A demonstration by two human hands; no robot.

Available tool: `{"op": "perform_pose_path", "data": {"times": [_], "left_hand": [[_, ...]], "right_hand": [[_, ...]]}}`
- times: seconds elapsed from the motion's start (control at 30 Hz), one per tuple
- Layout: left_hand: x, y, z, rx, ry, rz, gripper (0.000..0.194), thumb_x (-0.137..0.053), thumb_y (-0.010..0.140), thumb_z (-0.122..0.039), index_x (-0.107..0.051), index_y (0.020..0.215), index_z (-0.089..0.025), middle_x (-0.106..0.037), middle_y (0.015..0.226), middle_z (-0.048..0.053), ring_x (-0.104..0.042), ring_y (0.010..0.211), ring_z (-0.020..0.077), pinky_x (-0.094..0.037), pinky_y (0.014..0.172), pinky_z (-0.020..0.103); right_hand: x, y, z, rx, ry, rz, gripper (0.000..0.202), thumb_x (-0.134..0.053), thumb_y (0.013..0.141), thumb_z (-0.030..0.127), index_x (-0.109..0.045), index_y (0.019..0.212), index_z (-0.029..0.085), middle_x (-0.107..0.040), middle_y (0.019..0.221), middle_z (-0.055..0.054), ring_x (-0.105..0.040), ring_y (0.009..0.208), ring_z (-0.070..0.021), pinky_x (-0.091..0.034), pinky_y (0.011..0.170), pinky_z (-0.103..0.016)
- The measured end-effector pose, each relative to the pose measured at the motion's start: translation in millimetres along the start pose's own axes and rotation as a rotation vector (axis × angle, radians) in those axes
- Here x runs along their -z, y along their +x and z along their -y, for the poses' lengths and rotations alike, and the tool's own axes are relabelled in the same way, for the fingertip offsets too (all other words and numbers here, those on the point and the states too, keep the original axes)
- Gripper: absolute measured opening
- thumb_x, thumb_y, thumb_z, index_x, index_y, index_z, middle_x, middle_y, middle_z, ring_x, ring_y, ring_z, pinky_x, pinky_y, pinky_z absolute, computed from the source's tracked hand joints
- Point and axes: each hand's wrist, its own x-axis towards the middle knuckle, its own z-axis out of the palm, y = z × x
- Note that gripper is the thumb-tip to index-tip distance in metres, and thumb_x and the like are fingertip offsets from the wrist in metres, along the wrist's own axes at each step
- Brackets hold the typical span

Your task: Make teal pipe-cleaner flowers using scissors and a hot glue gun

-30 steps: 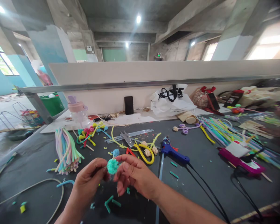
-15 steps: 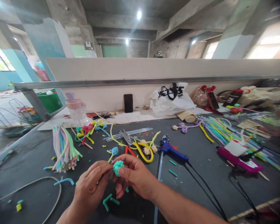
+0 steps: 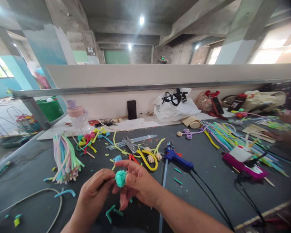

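A teal ball of wound fuzzy chenille stem (image 3: 121,178) sits between my two hands, above the dark tabletop. At its left side, my left hand (image 3: 94,191) is closed in a pinch; what its fingertips grip at the ball's edge is mostly hidden. My right hand (image 3: 143,184) curves round the ball's right side, thumb against it, index finger arched above and the other fingers loosely bent below. Cut teal pieces (image 3: 110,213) lie under the hands. Just behind the fingers are a blue chenille ball (image 3: 117,158) and scissors with yellow handles (image 3: 147,163).
A blue glue gun (image 3: 179,158) lies to the right with its cable trailing forward. Left stands a bundle of pastel chenille stems (image 3: 65,158); more stems (image 3: 223,139) lie right, near a magenta tool (image 3: 244,166). Another person's hand (image 3: 285,136) shows at the far right.
The teal ball has turned a little between my hands, and my right index finger has lifted off its top. The whole view has shifted slightly.
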Motion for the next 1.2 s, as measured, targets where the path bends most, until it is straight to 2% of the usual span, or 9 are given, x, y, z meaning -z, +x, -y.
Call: {"op": "perform_pose_path", "data": {"times": [0.1, 0.2, 0.27, 0.37, 0.53, 0.63, 0.73, 0.9, 1.2], "left_hand": [[0.7, 0, 6, 0.297, -0.268, -0.024, 0.01, -0.065, 0.074, -0.025, -0.066, 0.066, -0.019, -0.062, 0.057, 0.0, -0.054, 0.053, 0.0122, -0.043, 0.052, 0.02], [1.5, -1, 13, 0.508, -0.518, -0.044, 0.02, -0.072, 0.067, -0.036, -0.066, 0.068, -0.017, -0.06, 0.051, -0.001, -0.05, 0.044, 0.0098, -0.039, 0.044, 0.019], [0.8, -2, 13, 0.595, -0.607, -0.007, 0.028, -0.076, 0.061, -0.041, -0.065, 0.069, -0.016, -0.058, 0.05, -0.001, -0.048, 0.04, 0.0082, -0.036, 0.039, 0.017], [-2.5, -2, 7, 0.653, -0.608, 0.05, 0.035, -0.078, 0.057, -0.044, -0.064, 0.068, -0.014, -0.057, 0.049, -0.002, -0.044, 0.035, 0.0051, -0.03, 0.034, 0.015], [-8.0, 1, -3, 0.705, -0.584, 0.08, 0.037, -0.076, 0.059, -0.045, -0.063, 0.075, -0.014, -0.056, 0.05, -0.003, -0.041, 0.03, 0.0024, -0.022, 0.03, 0.012], [-8.6, 3, 0, 0.682, -0.596, 0.067, 0.038, -0.075, 0.061, -0.044, -0.062, 0.082, -0.015, -0.058, 0.052, -0.003, -0.041, 0.031, 0.0028, -0.022, 0.03, 0.012], [-7.7, 5, 6, 0.647, -0.51, 0.08, 0.042, -0.077, 0.058, -0.044, -0.061, 0.084, -0.016, -0.054, 0.045, -0.005, -0.04, 0.031, 0.0043, -0.023, 0.03, 0.012], [-7.1, 4, 7, 0.613, -0.299, 0.039, 0.029, -0.071, 0.067, -0.041, -0.064, 0.079, -0.015, -0.048, 0.038, -0.006, -0.038, 0.033, 0.0052, -0.024, 0.034, 0.013], [-4.6, 2, 6, 0.441, -0.273, 0.019, 0.02, -0.07, 0.069, -0.034, -0.067, 0.065, -0.015, -0.055, 0.051, -0.004, -0.043, 0.043, 0.0055, -0.034, 0.042, 0.016]], "right_hand": [[-1, -1, 5, 0.06, -0.021, -0.01, 0.065, -0.067, 0.07, 0.054, -0.043, 0.121, 0.021, -0.069, 0.076, -0.004, -0.065, 0.05, -0.0129, -0.055, 0.048, -0.028], [-1, -1, 5, 0.127, -0.068, -0.043, 0.056, -0.069, 0.074, 0.043, -0.047, 0.12, 0.02, -0.066, 0.071, 0.001, -0.059, 0.044, -0.0082, -0.055, 0.047, -0.027], [-2, -2, 4, 0.143, -0.1, -0.049, 0.053, -0.07, 0.074, 0.037, -0.049, 0.119, 0.02, -0.064, 0.067, 0.003, -0.056, 0.042, -0.0069, -0.055, 0.046, -0.026], [-3, -2, 3, 0.132, -0.14, -0.059, 0.046, -0.071, 0.073, 0.034, -0.055, 0.113, 0.018, -0.062, 0.065, 0.004, -0.054, 0.041, -0.0056, -0.054, 0.045, -0.024], [-1, -1, 2, 0.102, -0.123, -0.121, 0.036, -0.072, 0.071, 0.036, -0.059, 0.099, 0.016, -0.061, 0.061, 0.004, -0.052, 0.039, -0.0052, -0.053, 0.042, -0.024], [0, 1, 3, 0.083, -0.045, -0.16, 0.033, -0.071, 0.073, 0.035, -0.057, 0.097, 0.016, -0.062, 0.061, 0.004, -0.053, 0.039, -0.0056, -0.054, 0.043, -0.024], [-1, 3, 2, 0.056, 0.038, -0.188, 0.031, -0.069, 0.075, 0.033, -0.055, 0.096, 0.016, -0.062, 0.062, 0.003, -0.053, 0.04, -0.0055, -0.055, 0.043, -0.025], [-2, 5, -1, 0.029, 0.072, -0.189, 0.032, -0.068, 0.077, 0.034, -0.054, 0.099, 0.016, -0.063, 0.063, 0.002, -0.052, 0.04, -0.005, -0.055, 0.044, -0.024], [0, 3, -5, 0.017, 0.053, -0.115, 0.031, -0.067, 0.078, 0.034, -0.052, 0.099, 0.016, -0.064, 0.066, 0.001, -0.054, 0.042, -0.0062, -0.055, 0.045, -0.026]]}}
